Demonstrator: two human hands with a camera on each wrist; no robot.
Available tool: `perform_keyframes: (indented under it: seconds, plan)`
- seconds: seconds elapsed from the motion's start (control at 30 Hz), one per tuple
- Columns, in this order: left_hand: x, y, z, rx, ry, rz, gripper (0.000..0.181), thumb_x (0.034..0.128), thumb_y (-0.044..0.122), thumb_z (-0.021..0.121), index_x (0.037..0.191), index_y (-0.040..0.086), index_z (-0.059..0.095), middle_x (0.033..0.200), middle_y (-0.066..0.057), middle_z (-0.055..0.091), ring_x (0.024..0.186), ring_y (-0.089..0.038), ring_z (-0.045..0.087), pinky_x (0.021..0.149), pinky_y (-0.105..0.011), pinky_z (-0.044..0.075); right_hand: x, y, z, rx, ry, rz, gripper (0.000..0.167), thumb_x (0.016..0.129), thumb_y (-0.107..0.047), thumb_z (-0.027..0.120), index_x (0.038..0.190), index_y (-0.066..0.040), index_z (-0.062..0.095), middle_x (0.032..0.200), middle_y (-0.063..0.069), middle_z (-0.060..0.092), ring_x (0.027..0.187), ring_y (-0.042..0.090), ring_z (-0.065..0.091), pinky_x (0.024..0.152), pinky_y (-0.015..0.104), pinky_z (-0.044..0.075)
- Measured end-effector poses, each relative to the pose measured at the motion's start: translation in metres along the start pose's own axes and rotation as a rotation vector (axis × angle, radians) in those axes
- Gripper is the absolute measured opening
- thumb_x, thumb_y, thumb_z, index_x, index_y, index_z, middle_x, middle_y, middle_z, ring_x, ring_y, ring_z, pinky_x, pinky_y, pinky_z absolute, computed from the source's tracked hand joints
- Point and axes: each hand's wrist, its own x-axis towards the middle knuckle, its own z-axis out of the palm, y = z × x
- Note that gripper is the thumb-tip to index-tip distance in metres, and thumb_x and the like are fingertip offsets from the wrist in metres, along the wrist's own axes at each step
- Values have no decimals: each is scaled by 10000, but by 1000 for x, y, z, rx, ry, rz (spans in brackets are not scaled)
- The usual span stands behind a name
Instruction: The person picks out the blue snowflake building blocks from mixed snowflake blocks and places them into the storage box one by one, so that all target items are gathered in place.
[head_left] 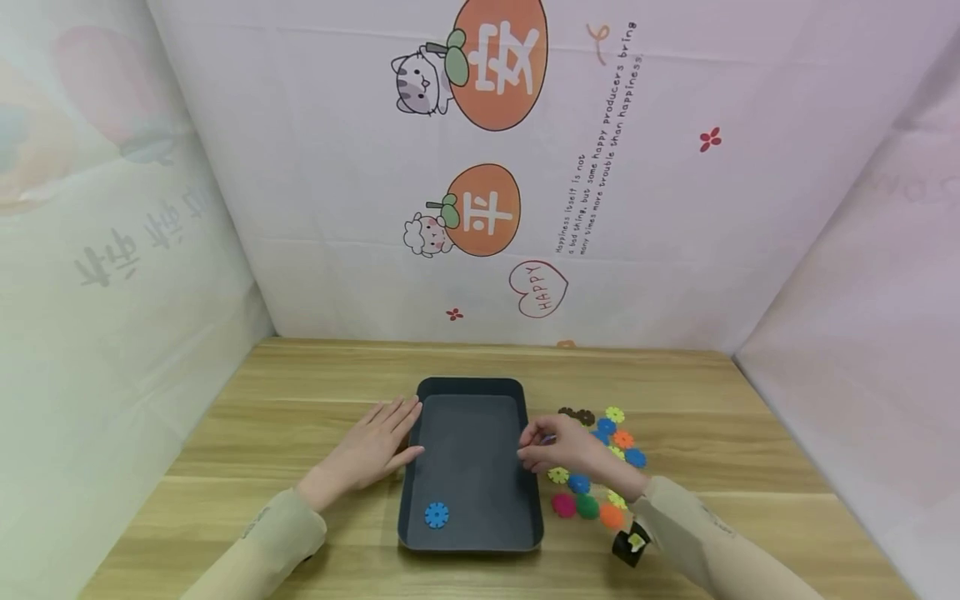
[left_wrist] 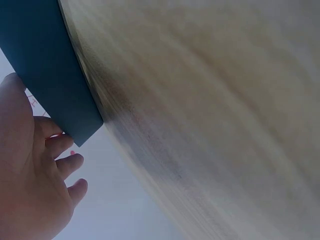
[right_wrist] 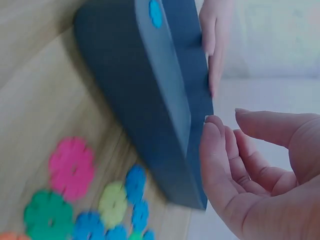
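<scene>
A dark grey rectangular tray lies on the wooden table. One blue notched plastic disc is inside it, near the front left corner. My left hand touches the tray's left rim with its fingers extended. In the left wrist view its fingertips are at the tray's outer wall. My right hand hovers by the tray's right rim, fingers bent. The right wrist view shows a gap between its thumb and index finger, and nothing held there. Beside it lie loose discs, among them pink and green.
Several more notched discs, such as an orange one and a yellow one, spread right of the tray, partly under my right forearm. A small black object is near the right sleeve. Printed white cloth walls the table's back and sides.
</scene>
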Motion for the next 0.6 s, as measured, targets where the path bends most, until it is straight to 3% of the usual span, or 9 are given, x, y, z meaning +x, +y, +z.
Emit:
perform_keyframes:
  seconds: [0.2, 0.6]
  plan:
    - [2, 0, 1, -27, -14, -3, 729, 1028, 514, 435, 1564, 44, 282, 1637, -142, 272, 1509, -368, 283, 1232, -540, 256, -16, 18, -24, 4, 65, 20, 224, 938, -152, 685, 1023, 45, 622, 954, 164, 633, 902, 350, 711, 802, 462, 621]
    - [1, -1, 1, -39, -33, -14, 732, 1028, 514, 434, 1565, 43, 275, 1641, -146, 259, 1515, -376, 262, 1233, -534, 258, -36, 54, -66, -94, 199, 140, 247, 948, -138, 662, 1057, 71, 588, 961, 162, 619, 832, 252, 687, 750, 402, 624]
